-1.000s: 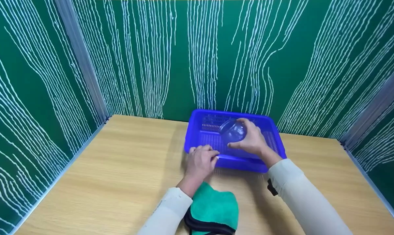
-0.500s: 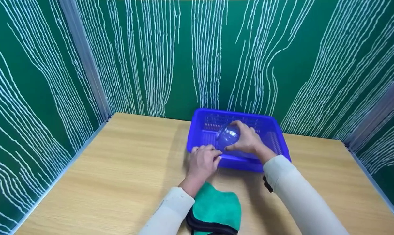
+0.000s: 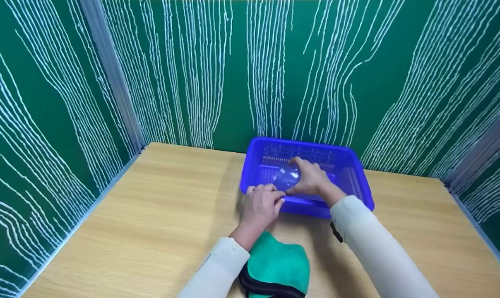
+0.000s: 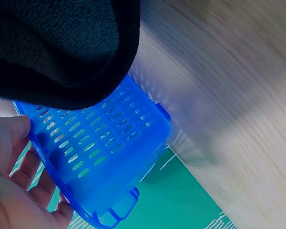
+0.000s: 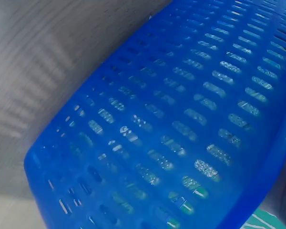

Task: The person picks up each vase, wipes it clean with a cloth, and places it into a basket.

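A blue plastic basket [image 3: 258, 165] with slotted walls stands at the back of the table. My left hand [image 3: 261, 205] grips its near rim at the left, and the left wrist view shows the fingers [image 4: 40, 186] curled along that rim. Inside the basket, my right hand [image 3: 312, 180] holds a clear, rounded bowl-like vessel [image 3: 286, 177], thumb and fingers spread round its side. Vessel and left fingertips are close together in the head view. In the right wrist view the basket wall [image 5: 171, 109] hides nearly all of that hand and the vessel.
A green cloth item [image 3: 281, 265] with thick black edging lies in front of the basket, beside the left forearm. Dark fuzzy fabric [image 4: 62, 47] covers the upper left of the left wrist view. Green walls [image 3: 233, 82] with white wavy lines enclose the table.
The right hand has lowered the vessel deeper into the basket and slightly left, turning its mouth downward out of sight. The left hand keeps its grip on the rim.
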The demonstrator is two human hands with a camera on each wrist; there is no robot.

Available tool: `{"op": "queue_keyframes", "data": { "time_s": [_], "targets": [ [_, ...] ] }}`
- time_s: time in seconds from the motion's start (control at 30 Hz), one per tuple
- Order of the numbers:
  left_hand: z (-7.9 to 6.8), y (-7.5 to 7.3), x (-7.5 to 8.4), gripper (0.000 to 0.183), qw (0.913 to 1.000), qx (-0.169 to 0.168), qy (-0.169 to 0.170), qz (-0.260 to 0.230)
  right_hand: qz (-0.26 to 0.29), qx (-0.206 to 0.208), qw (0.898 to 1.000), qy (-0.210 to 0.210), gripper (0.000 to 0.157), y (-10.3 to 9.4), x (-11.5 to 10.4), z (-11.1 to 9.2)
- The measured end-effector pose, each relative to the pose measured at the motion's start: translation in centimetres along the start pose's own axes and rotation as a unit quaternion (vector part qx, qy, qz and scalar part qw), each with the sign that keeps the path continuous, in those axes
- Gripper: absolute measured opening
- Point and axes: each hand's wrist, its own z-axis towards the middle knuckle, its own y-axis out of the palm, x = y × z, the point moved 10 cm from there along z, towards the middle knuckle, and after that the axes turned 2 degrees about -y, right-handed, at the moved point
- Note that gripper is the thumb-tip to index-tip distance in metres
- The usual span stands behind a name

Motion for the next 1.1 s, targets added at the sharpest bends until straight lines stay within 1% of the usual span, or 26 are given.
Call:
{"op": "queue_keyframes", "data": {
  "time_s": [0.07,0.2,0.4,0.7,0.83,0.97,1.07,1.1],
  "targets": [
    [0.0,0.0,0.0,0.015,1.0000,0.004,0.002,0.004,-0.010,-0.005,1.000,-0.002,0.092,0.3,-0.2,0.2],
    [0.0,0.2,0.0,0.015,0.9999,-0.004,0.002,0.013,-0.012,-0.019,1.000,0.005,0.095,0.8,-0.1,0.4],
    [0.0,0.4,0.1,0.017,0.9998,-0.016,-0.001,0.012,-0.021,-0.034,0.999,0.016,0.090,1.4,0.2,0.8],
    [0.0,0.0,-0.3,0.016,0.9999,0.004,0.001,0.011,-0.004,-0.068,0.997,0.040,0.086,1.9,0.0,1.0],
    [0.0,-0.1,-0.3,0.016,1.0000,0.007,0.002,0.006,0.000,-0.071,0.996,0.049,0.090,1.9,0.2,0.9],
    [0.0,-0.3,-0.2,0.014,0.9999,0.013,0.007,0.002,-0.013,-0.066,0.997,0.039,0.097,1.8,0.2,0.9],
    [0.0,-0.3,-0.1,0.014,0.9999,0.010,0.008,0.001,-0.022,-0.067,0.997,0.033,0.098,1.9,0.3,0.8],
    [0.1,-0.2,-0.1,0.014,1.0000,0.006,0.007,0.001,-0.020,-0.068,0.997,0.038,0.098,1.9,0.4,0.8]
  ]
}}
